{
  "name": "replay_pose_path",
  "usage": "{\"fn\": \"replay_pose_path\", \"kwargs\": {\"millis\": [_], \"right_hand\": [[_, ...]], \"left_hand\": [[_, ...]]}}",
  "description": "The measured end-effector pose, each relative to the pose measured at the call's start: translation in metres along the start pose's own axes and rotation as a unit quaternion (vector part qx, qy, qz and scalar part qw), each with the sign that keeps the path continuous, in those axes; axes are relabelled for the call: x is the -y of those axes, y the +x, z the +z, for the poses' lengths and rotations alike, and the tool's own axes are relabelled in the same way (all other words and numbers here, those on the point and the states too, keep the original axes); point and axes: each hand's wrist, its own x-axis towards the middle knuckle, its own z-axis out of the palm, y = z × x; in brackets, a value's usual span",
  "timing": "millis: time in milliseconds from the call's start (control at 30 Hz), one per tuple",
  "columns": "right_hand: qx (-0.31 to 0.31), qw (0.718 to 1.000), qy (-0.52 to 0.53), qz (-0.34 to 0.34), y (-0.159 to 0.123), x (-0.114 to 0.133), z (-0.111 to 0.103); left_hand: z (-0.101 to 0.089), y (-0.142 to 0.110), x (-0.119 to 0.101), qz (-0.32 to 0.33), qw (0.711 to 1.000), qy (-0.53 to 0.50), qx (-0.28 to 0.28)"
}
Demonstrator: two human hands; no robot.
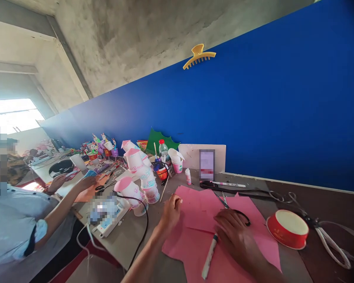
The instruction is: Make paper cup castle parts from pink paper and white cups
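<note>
Left hand (171,208) curled at left edge of pink paper (194,245), can't tell if gripping; right hand (235,234) flat on it, beside black-handled scissors (225,204) and marker (209,256).

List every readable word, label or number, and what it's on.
None reads clearly.
Red round paper bowl: gold print, too small.
Stacked white paper cups: pink and blue print, too blurred.
Slim white plastic pen: print too small.
Upright dark rectangular phone: screen pixelated.

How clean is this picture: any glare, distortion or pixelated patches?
Head view: the window glares white; the blue partition slants, perhaps lens distortion; the upright phone is pixelated. Same head view: the pink paper, left hand and right hand look reasonably sharp.
</note>
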Motion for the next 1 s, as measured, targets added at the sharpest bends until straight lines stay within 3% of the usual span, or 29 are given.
{"fn": "replay_pose_path", "kwargs": {"millis": [200,300,400,600,867,1000], "right_hand": [[0.070,0.997,-0.007,-0.026,0.002,0.004,-0.005],[0.144,0.987,-0.003,-0.069,0.003,0.009,-0.009],[0.208,0.976,-0.003,-0.062,0.005,0.016,-0.010],[0.160,0.986,-0.046,0.031,0.003,0.014,-0.008],[0.215,0.976,-0.011,-0.038,0.002,0.013,-0.008],[0.181,0.983,-0.035,-0.012,0.001,0.012,-0.006]], "left_hand": [[0.009,0.002,0.009,0.009,0.997,0.073,0.022],[0.005,0.002,0.013,0.024,0.994,0.107,0.030],[0.000,-0.003,0.015,0.046,0.990,0.129,0.039],[-0.006,-0.017,0.017,0.042,0.965,0.237,0.106],[-0.001,-0.012,0.027,0.048,0.951,0.275,0.131],[-0.002,-0.001,0.034,0.062,0.951,0.268,0.140]]}}
